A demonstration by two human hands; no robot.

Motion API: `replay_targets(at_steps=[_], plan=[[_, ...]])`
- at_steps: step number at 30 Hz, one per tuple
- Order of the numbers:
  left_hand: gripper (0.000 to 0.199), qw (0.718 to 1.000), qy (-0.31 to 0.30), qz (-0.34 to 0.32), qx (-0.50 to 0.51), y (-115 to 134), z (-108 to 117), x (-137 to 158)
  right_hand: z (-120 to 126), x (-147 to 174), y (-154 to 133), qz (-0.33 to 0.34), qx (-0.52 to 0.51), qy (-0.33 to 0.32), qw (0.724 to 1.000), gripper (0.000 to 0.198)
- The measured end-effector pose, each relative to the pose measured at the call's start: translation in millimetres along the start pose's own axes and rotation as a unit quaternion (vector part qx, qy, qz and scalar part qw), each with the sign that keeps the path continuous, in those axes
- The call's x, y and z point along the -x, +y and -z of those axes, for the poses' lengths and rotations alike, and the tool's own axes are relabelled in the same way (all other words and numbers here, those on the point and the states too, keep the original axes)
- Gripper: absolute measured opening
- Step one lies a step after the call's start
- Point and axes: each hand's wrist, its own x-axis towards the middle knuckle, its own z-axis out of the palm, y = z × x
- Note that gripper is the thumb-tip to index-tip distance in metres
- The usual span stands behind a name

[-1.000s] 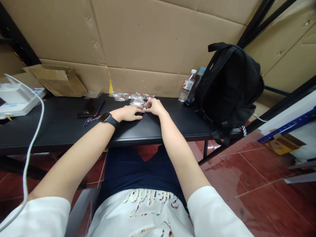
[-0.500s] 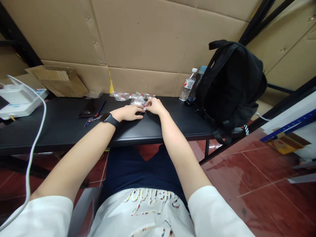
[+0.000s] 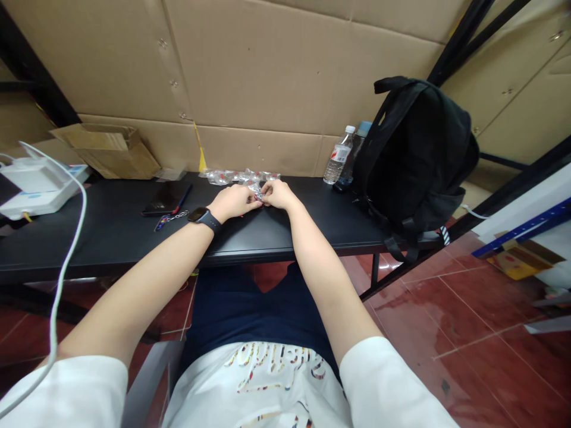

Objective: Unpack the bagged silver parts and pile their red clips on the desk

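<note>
My left hand (image 3: 235, 201), with a dark watch on its wrist, is closed in a pinch at the middle of the black table (image 3: 250, 233). Opposite it, my right hand (image 3: 275, 194) pinches the same small silvery and red piece (image 3: 258, 195); its exact kind is too small to make out. Fingers hide part of it. Just beyond my fingertips lie several clear plastic packets (image 3: 222, 176) with red bits inside. Left of my watch, a small colourful charm on a silvery chain (image 3: 165, 221) rests near a dark flat phone-like object (image 3: 163, 198).
A black backpack (image 3: 419, 160) stands on the right, with two bottles, one a clear water bottle (image 3: 339, 156), beside it. At the left are an open cardboard box (image 3: 116, 154) and white devices (image 3: 44, 190) with a white cable (image 3: 66, 255). Cardboard panels back the table.
My left hand's fingers, stretched out before, have closed in on the small silvery and red piece. My right hand keeps its pinch in nearly the same spot.
</note>
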Motion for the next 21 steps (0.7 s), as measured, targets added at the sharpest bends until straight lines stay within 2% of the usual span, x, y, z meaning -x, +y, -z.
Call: replay_targets(at_steps=[5,9,13,17,21], plan=[[0.032,0.999,0.027,0.012,0.012,0,0,2,2,-3,4,-0.028,0.056,-0.005,0.998,0.011],[0.026,0.999,0.036,0.017,-0.008,4,2,4,1,-3,3,-0.004,0.049,-0.023,0.999,0.024],[0.02,0.998,0.031,0.029,-0.047,10,4,5,0,-2,-1,0.026,0.04,-0.016,0.999,0.024],[0.023,0.997,0.031,0.048,-0.055,12,5,5,0,-2,-4,0.032,0.018,-0.015,0.999,0.023],[0.034,0.995,0.028,0.079,-0.052,9,5,5,-2,-4,-4,0.019,-0.055,-0.027,0.998,0.027]])
